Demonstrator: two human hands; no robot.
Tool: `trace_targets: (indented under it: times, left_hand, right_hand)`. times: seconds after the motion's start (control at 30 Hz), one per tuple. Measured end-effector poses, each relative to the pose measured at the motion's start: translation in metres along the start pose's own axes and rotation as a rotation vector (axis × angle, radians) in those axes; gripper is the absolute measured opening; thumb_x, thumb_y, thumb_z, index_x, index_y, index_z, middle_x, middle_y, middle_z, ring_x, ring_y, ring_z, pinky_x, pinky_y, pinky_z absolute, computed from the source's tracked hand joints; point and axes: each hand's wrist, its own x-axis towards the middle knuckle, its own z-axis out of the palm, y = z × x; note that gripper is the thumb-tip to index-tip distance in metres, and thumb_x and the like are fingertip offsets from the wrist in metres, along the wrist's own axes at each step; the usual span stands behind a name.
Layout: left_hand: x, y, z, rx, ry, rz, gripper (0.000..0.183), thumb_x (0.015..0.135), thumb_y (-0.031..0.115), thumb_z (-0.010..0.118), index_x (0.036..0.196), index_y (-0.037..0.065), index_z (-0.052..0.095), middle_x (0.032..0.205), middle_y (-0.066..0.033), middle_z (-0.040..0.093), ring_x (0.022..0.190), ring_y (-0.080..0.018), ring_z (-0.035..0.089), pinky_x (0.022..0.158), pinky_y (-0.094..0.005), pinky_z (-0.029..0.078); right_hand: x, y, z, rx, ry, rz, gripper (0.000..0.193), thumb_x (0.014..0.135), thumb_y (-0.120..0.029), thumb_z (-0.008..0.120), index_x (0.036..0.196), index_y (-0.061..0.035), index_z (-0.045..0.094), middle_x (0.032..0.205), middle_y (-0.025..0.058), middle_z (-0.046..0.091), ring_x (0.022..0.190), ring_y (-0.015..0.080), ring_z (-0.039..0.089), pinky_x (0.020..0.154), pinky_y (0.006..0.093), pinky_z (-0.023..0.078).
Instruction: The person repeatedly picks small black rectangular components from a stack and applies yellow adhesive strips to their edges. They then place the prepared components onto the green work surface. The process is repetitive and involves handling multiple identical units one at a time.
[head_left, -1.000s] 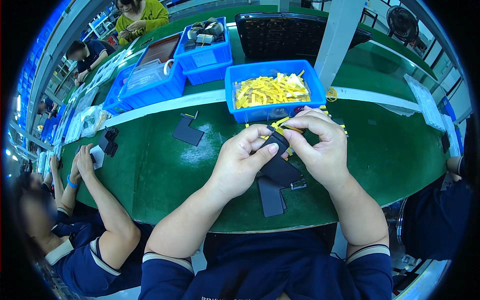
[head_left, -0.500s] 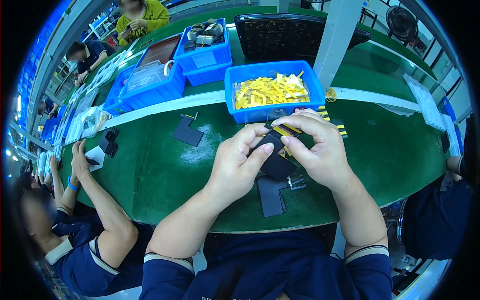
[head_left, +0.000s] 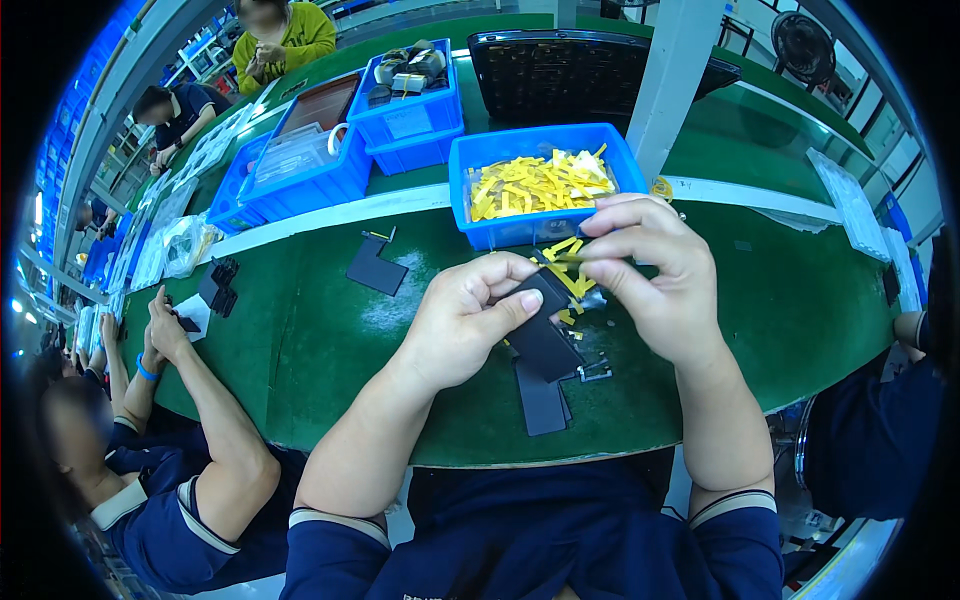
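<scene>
My left hand (head_left: 455, 305) grips a flat black L-shaped piece (head_left: 540, 322), thumb on top and fingers beneath. It looks like a thin battery pack, with a small connector end at its top. My right hand (head_left: 655, 270) is just right of that end, thumb and fingertips pinched around a blurred thin strip (head_left: 572, 258). Loose yellow strips (head_left: 577, 284) lie on the table between my hands. Under the held piece, a similar black piece (head_left: 541, 398) with a metallic connector (head_left: 597, 368) rests near the table edge.
A blue bin (head_left: 545, 232) of yellow strips stands ahead; more blue bins (head_left: 408, 118) are behind it to the left. Another black piece (head_left: 378, 268) lies left on the green table (head_left: 780, 320). A co-worker's hands (head_left: 165, 330) work at far left, near stacked black pieces (head_left: 217, 288). A white post (head_left: 678, 90) rises behind.
My right hand has moved right and up, away from the black piece, drawing a thin strip. The left hand keeps its hold. Yellow strips on the table beneath are now uncovered.
</scene>
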Motion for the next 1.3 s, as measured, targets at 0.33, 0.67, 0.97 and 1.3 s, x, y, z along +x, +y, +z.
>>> trace_targets:
  times: [0.33, 0.67, 0.97, 1.3]
  left_hand:
    - [0.006, -0.012, 0.009, 0.046, 0.195, 0.31, 0.015, 0.084, 0.006, 0.064, 0.095, -0.002, 0.059, 0.096, -0.0062, 0.061, 0.086, -0.0116, 0.06, 0.08, -0.0268, 0.049]
    - [0.004, -0.016, 0.01, 0.016, 0.3, 0.226, 0.018, 0.082, 0.004, 0.065, 0.098, -0.003, 0.059, 0.096, -0.0068, 0.06, 0.087, -0.0123, 0.06, 0.076, -0.025, 0.05]
    - [0.003, -0.018, 0.011, 0.217, 0.336, 0.36, 0.02, 0.081, 0.005, 0.066, 0.098, -0.005, 0.059, 0.096, -0.0076, 0.057, 0.085, -0.0135, 0.06, 0.069, -0.0254, 0.054]
    - [0.005, -0.019, 0.009, 0.255, 0.372, 0.323, 0.022, 0.08, 0.007, 0.067, 0.097, -0.004, 0.059, 0.095, -0.0083, 0.057, 0.083, -0.014, 0.061, 0.067, -0.0249, 0.053]
  right_hand:
    - [-0.01, 0.001, 0.015, 0.488, -0.167, 0.613, 0.009, 0.074, -0.002, 0.063, 0.083, -0.0003, 0.064, 0.083, 0.0076, 0.063, 0.079, 0.016, 0.059, 0.074, 0.0284, 0.046]
    - [-0.006, -0.009, 0.014, -0.269, 0.195, -0.105, 0.018, 0.072, 0.0, 0.064, 0.09, -0.0003, 0.065, 0.087, 0.0124, 0.062, 0.081, 0.0261, 0.061, 0.073, 0.0322, 0.047]
    - [-0.008, -0.006, 0.018, 0.202, 0.172, 0.323, 0.015, 0.076, -0.005, 0.067, 0.091, 0.0005, 0.068, 0.087, 0.0103, 0.067, 0.08, 0.0159, 0.063, 0.074, 0.0269, 0.049]
    - [-0.011, -0.006, 0.019, 0.442, 0.125, 0.51, 0.013, 0.083, -0.008, 0.063, 0.092, -0.0002, 0.068, 0.087, 0.0071, 0.067, 0.078, 0.0108, 0.062, 0.073, 0.0245, 0.049]
